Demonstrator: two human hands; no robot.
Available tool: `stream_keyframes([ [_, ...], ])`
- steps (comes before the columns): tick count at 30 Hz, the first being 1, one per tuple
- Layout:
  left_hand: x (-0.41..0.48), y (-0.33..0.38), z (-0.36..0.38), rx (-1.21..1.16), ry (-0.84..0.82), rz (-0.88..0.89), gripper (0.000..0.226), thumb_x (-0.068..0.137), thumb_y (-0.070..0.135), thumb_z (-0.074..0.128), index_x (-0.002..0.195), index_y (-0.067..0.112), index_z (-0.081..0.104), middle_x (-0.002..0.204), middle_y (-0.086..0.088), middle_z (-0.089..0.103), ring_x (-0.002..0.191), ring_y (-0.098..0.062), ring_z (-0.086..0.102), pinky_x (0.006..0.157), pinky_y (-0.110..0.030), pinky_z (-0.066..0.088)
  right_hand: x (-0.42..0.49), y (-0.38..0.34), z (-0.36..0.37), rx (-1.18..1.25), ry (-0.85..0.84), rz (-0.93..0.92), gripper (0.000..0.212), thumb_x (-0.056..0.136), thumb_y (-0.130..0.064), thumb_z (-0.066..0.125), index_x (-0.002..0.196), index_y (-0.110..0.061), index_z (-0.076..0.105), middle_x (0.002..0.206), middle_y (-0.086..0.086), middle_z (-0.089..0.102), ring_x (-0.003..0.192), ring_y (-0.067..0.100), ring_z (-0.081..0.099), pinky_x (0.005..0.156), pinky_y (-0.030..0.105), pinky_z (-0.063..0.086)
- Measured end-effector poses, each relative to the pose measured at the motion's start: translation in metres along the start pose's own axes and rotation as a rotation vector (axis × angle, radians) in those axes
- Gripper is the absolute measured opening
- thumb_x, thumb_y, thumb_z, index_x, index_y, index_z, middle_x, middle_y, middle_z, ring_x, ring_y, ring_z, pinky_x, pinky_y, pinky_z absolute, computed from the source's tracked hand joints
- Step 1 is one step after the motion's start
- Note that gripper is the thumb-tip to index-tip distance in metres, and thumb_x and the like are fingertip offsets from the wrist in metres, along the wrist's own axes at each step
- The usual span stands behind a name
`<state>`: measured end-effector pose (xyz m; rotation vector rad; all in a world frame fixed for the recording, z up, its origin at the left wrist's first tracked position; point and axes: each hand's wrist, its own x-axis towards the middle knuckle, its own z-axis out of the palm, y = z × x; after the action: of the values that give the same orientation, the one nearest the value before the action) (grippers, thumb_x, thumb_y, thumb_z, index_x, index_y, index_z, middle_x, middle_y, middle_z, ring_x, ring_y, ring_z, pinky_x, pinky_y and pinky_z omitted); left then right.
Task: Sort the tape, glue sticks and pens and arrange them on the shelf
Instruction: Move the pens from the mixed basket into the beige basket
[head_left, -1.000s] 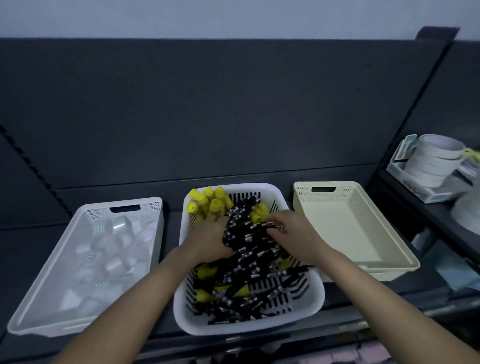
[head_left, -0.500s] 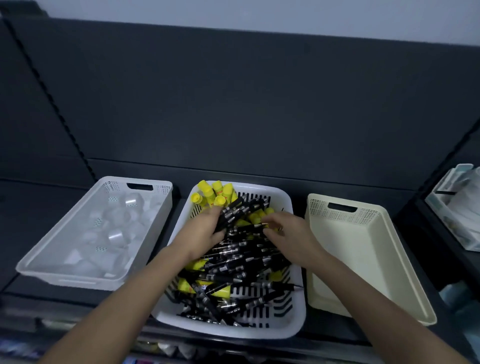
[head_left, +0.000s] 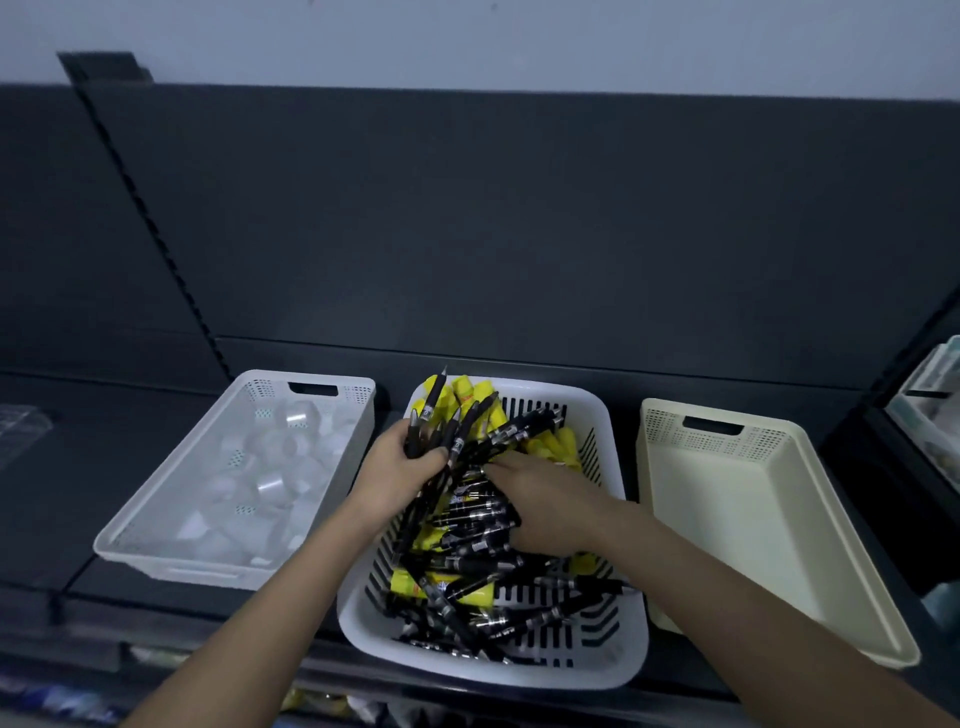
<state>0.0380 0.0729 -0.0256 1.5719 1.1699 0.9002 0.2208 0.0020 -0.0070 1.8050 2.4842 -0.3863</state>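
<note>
A white slotted basket (head_left: 613, 660) in the middle of the dark shelf holds a heap of black pens (head_left: 498, 566) mixed with yellow glue sticks (head_left: 550, 447). My left hand (head_left: 400, 467) is closed around a bundle of black pens that stick up and away from me. Among the pens just to its right lies my right hand (head_left: 540, 506), fingers curled over several of them. The white tray (head_left: 156, 551) on the left holds several clear tape rolls (head_left: 270, 486).
A cream tray (head_left: 769, 519) stands to the right of the basket with nothing in it. The shelf's dark back panel rises behind the trays. A white bin (head_left: 935, 410) sits on the neighbouring shelf at the far right edge.
My left hand has gathered a bundle of pens and lifted it above the heap. My right hand has shifted lower into the pile. The view has swung left.
</note>
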Motion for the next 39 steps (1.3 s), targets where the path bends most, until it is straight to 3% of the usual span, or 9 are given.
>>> stream_keyframes([
  [5,0.001,-0.003,0.001,-0.099,-0.034,-0.034,0.018,0.085,0.004,0.065,0.077,0.019,0.060,0.058,0.013,0.062,0.056,-0.003,0.060,0.053,-0.015,0.046,0.019,-0.005,-0.003,-0.075,-0.119,0.068,0.075,0.077,-0.026,0.067,0.140,-0.004,0.031,0.133,0.015,0.042,0.122,0.030,0.040,0.099,0.042,0.042],
  [11,0.001,-0.008,-0.001,-0.157,-0.065,-0.040,0.008,0.087,0.008,0.063,0.083,0.014,0.061,0.068,0.005,0.062,0.064,-0.011,0.060,0.061,-0.023,0.047,0.024,-0.002,-0.003,-0.041,-0.173,0.172,0.049,0.081,-0.039,0.064,0.118,-0.009,0.050,0.113,0.010,0.045,0.103,0.028,0.047,0.073,0.036,0.044],
  [16,0.000,-0.011,0.000,-0.132,-0.071,-0.032,0.007,0.087,0.014,0.064,0.085,0.012,0.058,0.068,0.003,0.059,0.062,-0.013,0.056,0.060,-0.030,0.045,0.024,-0.004,-0.006,0.028,-0.191,0.175,0.043,0.080,-0.032,0.069,0.112,-0.008,0.053,0.104,0.010,0.054,0.091,0.027,0.054,0.076,0.039,0.051],
  [20,0.001,-0.012,0.000,-0.155,-0.060,-0.022,0.009,0.087,0.015,0.064,0.081,0.023,0.061,0.068,0.009,0.063,0.064,-0.010,0.059,0.062,-0.030,0.047,0.030,-0.014,-0.006,-0.012,-0.232,0.166,0.031,0.079,-0.022,0.068,0.102,-0.008,0.054,0.085,0.007,0.052,0.067,0.020,0.048,0.051,0.030,0.039],
  [23,0.001,-0.012,-0.003,-0.186,-0.048,-0.009,0.011,0.087,0.015,0.063,0.082,0.025,0.062,0.069,0.011,0.064,0.064,-0.006,0.060,0.059,-0.024,0.047,0.032,-0.018,0.000,-0.085,-0.242,0.158,0.021,0.080,-0.021,0.065,0.088,-0.004,0.058,0.080,0.011,0.054,0.064,0.022,0.047,0.052,0.032,0.039],
  [29,-0.002,-0.006,-0.006,-0.212,-0.032,0.035,0.010,0.087,0.014,0.063,0.083,0.022,0.060,0.066,0.011,0.062,0.061,-0.005,0.058,0.055,-0.018,0.045,0.018,-0.010,0.007,-0.071,-0.051,0.143,0.022,0.086,-0.019,0.061,0.099,-0.010,0.046,0.076,0.000,0.040,0.065,0.020,0.040,0.052,0.032,0.032],
  [33,-0.004,0.009,-0.007,-0.214,0.002,0.070,0.003,0.088,0.015,0.061,0.085,0.014,0.059,0.074,-0.006,0.059,0.066,-0.015,0.055,0.061,-0.031,0.043,0.015,-0.002,0.006,-0.044,0.115,0.223,0.029,0.090,-0.015,0.054,0.115,-0.007,0.043,0.083,0.010,0.057,0.071,0.030,0.053,0.051,0.032,0.032],
  [36,0.000,0.022,-0.007,-0.186,0.036,0.122,0.007,0.088,0.013,0.060,0.084,0.013,0.054,0.070,0.000,0.052,0.062,-0.012,0.048,0.059,-0.029,0.040,0.012,0.007,0.001,0.102,0.250,0.312,0.016,0.092,-0.017,0.051,0.107,-0.010,0.046,0.090,0.011,0.062,0.075,0.029,0.056,0.056,0.034,0.040],
  [39,0.005,0.033,0.002,-0.159,0.055,0.153,0.006,0.088,0.014,0.061,0.085,0.017,0.056,0.070,0.004,0.054,0.061,-0.008,0.049,0.053,-0.018,0.041,0.006,0.017,-0.010,0.346,0.403,0.434,0.007,0.093,-0.017,0.049,0.090,-0.016,0.043,0.075,-0.001,0.054,0.067,0.019,0.050,0.051,0.025,0.035],
])
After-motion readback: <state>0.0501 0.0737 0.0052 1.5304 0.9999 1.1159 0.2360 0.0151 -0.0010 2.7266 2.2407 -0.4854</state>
